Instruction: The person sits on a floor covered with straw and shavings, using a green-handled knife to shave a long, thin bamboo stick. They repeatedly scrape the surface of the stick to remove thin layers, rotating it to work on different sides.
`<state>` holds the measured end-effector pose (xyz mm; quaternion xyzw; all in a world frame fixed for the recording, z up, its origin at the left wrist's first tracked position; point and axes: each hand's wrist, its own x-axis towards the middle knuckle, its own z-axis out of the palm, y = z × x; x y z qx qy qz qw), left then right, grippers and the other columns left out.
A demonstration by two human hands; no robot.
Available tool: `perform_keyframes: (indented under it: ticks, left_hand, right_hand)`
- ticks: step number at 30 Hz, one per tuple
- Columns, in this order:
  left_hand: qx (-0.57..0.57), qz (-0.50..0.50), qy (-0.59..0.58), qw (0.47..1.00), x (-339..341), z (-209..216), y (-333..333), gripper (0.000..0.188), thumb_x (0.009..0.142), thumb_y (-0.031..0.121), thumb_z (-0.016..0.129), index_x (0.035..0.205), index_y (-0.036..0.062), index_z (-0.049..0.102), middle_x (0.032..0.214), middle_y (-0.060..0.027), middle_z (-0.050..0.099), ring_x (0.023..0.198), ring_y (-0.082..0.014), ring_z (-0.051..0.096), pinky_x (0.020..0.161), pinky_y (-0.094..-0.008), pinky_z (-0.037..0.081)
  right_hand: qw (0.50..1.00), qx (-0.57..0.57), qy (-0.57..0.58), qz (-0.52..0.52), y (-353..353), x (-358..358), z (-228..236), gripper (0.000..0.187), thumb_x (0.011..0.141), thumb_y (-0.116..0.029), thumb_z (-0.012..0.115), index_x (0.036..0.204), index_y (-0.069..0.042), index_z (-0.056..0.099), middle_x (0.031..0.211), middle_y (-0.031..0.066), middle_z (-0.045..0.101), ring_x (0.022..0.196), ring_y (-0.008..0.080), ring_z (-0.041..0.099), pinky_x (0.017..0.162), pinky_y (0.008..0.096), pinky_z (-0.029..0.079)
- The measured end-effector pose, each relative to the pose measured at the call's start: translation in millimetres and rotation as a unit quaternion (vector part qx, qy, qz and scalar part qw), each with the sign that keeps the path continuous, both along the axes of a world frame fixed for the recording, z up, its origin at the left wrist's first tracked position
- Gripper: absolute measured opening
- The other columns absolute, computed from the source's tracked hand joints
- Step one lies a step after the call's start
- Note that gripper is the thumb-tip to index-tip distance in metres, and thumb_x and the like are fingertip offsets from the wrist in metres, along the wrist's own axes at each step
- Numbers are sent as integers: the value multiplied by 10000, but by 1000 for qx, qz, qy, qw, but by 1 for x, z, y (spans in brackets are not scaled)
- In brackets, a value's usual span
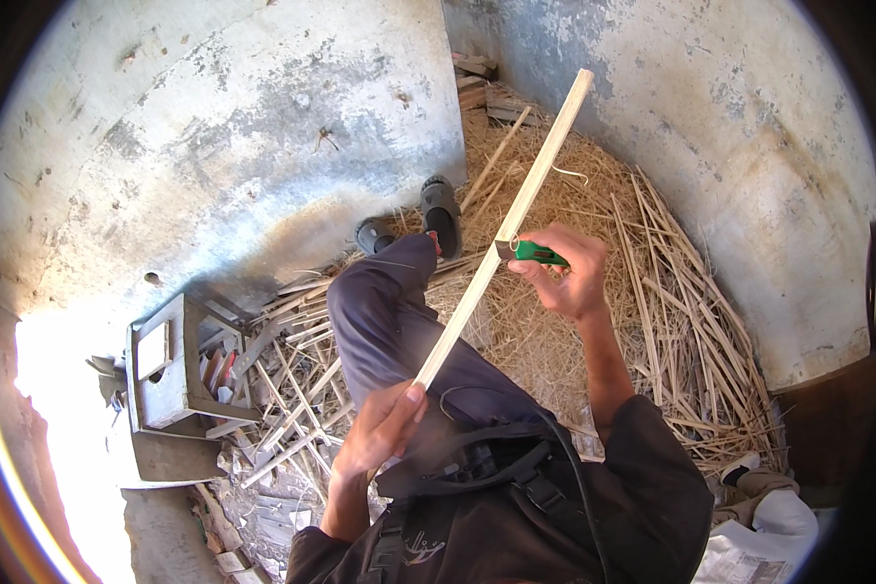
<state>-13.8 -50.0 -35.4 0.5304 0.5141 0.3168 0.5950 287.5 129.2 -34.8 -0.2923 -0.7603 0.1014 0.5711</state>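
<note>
A long, pale wooden strip slants up and away from me across the middle of the view. My left hand is closed around its near end, above my lap. In my right hand is a green-handled knife, gripped between thumb and fingers. Its metal blade lies against the strip about halfway along, with a small curl of wood beside it. Farther up, a thin curled shaving hangs off the strip's right edge.
Shavings cover the floor around my legs. Many thin sticks are heaped along the right wall, and others lie crossed on the left. A worn wooden stool-like frame stands at left. White cloth or sacking lies at lower right.
</note>
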Motion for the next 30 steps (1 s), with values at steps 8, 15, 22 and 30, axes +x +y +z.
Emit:
perform_keyframes:
  ticks: [8,15,22,30]
  left_hand:
    - [-19,7,-1,1000,-1,6,-2,515,1204,424,441,833,78,530,628,33,450,479,-64,415,465,-260,355]
    - [-6,-10,-2,1000,-12,-8,-5,536,1195,475,449,862,76,585,555,13,481,434,-66,429,441,-248,362]
    - [-33,-5,1,999,-17,-18,-12,541,1188,490,452,857,84,584,554,7,492,430,-73,441,445,-248,371]
    - [-76,13,10,997,-21,-22,-16,548,1185,503,454,848,90,580,565,16,493,442,-78,450,453,-248,353]
  right_hand:
    - [1000,3,-7,0,8,0,1,255,910,-268,898,976,-33,821,829,88,792,673,158,759,560,287,596]
    - [999,17,12,-34,29,9,-3,305,941,-312,875,959,-12,817,782,69,766,631,140,713,510,265,524]
    - [996,-23,39,-75,61,33,-12,390,987,-404,830,983,-14,835,723,26,737,587,103,630,501,271,425]
    - [986,-58,49,-146,105,58,-39,414,987,-463,822,1077,-62,869,693,11,724,568,103,606,518,298,416]
